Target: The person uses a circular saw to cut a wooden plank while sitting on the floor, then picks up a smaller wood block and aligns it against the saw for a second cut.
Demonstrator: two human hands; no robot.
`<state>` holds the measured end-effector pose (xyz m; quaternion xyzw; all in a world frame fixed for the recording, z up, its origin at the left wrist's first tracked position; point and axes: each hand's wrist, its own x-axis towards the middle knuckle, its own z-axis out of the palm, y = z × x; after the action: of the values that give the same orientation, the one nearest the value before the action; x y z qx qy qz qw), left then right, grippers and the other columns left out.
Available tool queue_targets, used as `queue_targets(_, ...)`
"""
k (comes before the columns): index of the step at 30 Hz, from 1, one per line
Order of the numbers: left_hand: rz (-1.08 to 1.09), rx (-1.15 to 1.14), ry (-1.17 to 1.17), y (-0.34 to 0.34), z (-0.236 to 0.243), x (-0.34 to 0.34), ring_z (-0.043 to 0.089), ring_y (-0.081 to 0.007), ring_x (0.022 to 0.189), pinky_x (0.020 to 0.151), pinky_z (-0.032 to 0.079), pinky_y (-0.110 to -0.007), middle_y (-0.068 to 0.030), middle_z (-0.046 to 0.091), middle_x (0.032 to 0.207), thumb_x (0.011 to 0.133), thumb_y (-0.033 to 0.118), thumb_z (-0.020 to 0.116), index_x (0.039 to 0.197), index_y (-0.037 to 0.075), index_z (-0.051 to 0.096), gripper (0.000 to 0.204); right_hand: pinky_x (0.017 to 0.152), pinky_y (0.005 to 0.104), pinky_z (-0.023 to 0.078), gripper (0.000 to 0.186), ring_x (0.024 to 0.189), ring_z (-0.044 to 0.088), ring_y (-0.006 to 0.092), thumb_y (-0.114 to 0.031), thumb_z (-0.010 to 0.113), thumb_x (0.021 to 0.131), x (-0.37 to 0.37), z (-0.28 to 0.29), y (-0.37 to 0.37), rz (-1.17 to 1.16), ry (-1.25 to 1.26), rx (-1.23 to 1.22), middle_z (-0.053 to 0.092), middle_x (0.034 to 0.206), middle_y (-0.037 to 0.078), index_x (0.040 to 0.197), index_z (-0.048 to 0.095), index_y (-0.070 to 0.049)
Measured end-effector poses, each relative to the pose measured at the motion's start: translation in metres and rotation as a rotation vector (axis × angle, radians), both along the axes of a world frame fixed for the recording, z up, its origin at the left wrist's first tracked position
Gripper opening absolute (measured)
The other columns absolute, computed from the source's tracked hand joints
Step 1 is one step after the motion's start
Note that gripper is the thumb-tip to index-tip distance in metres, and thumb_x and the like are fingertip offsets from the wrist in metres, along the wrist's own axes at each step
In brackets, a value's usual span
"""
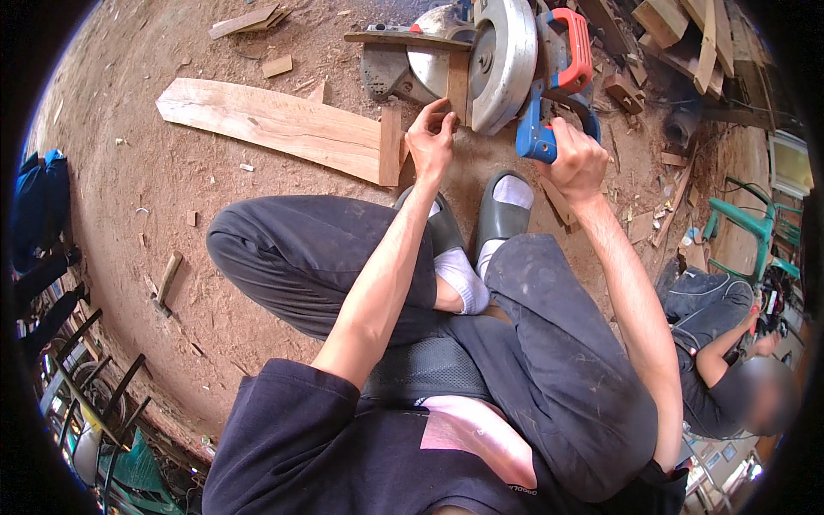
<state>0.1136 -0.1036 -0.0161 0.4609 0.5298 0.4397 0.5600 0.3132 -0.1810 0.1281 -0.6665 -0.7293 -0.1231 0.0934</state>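
Note:
A miter saw (502,73) with a round pale metal blade guard stands on the ground in front of my feet. My right hand (573,163) is wrapped round its blue handle (534,142); a red carrying handle (578,53) rises behind that. To the left of the guard, a short wooden piece (458,86) lies at the saw's fence. My left hand (431,142) pinches its near end between curled fingers and thumb, close to the guard. The blade itself is hidden. Left of this hand, a small upright-looking block (390,144) meets the end of a long tapered board (266,122).
Wood offcuts (687,39) are heaped at the far right, with more scraps (249,21) at the far left. A hammer (165,281) lies on the sawdust-covered ground at left. Another person (708,352) sits at right, near a green plastic chair (745,225). Metal racks (94,378) line the left.

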Motion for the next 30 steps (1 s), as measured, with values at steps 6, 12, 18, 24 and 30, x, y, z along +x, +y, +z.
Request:
queue_targets(6,0.017,-0.007,-0.049,0.000,0.001,0.002,0.074,-0.0137,0.084,0.076,0.058,-0.029,-0.0103,0.079,0.094,0.095,0.011,0.073,0.125,0.006,0.071,0.031,0.059,0.0425,0.055,0.021,0.068,0.070,0.0296,-0.020,0.067,0.084,0.002,-0.002,-0.001,-0.003,-0.003,-0.010,0.066,0.075,0.009,0.101,0.062,-0.008)
queue_targets(12,0.009,0.002,-0.042,0.000,-0.001,0.002,0.074,-0.0127,0.083,0.075,0.058,-0.028,-0.0093,0.078,0.092,0.095,0.010,0.073,0.125,0.005,0.071,0.030,0.061,0.0425,0.055,0.024,0.069,0.070,0.0305,-0.021,0.069,0.082,0.002,0.000,-0.002,-0.012,-0.010,-0.025,0.066,0.075,0.010,0.099,0.060,-0.008)
queue_targets(18,0.009,-0.019,-0.053,0.001,-0.005,0.002,0.074,-0.0124,0.084,0.076,0.058,-0.028,-0.0086,0.078,0.093,0.095,0.010,0.073,0.125,0.005,0.071,0.030,0.061,0.0439,0.055,0.026,0.069,0.070,0.0316,-0.023,0.071,0.080,-0.002,0.002,-0.001,-0.007,0.016,-0.017,0.066,0.076,0.010,0.096,0.057,-0.009)
queue_targets(24,0.015,-0.026,-0.082,-0.001,-0.002,0.002,0.074,-0.0127,0.085,0.077,0.059,-0.028,-0.0087,0.078,0.094,0.094,0.010,0.074,0.124,0.005,0.071,0.030,0.060,0.0441,0.055,0.027,0.069,0.070,0.0316,-0.026,0.072,0.080,0.001,-0.004,-0.002,-0.015,0.013,-0.019,0.067,0.076,0.010,0.095,0.057,-0.009)
queue_targets(30,0.009,-0.012,0.008,-0.004,-0.001,0.000,0.074,-0.0133,0.087,0.079,0.059,-0.028,-0.0093,0.078,0.096,0.093,0.008,0.075,0.123,0.005,0.072,0.031,0.059,0.0428,0.055,0.036,0.068,0.070,0.0301,-0.037,0.075,0.081,0.000,-0.002,-0.002,-0.006,0.006,-0.004,0.067,0.075,0.009,0.095,0.058,-0.009)
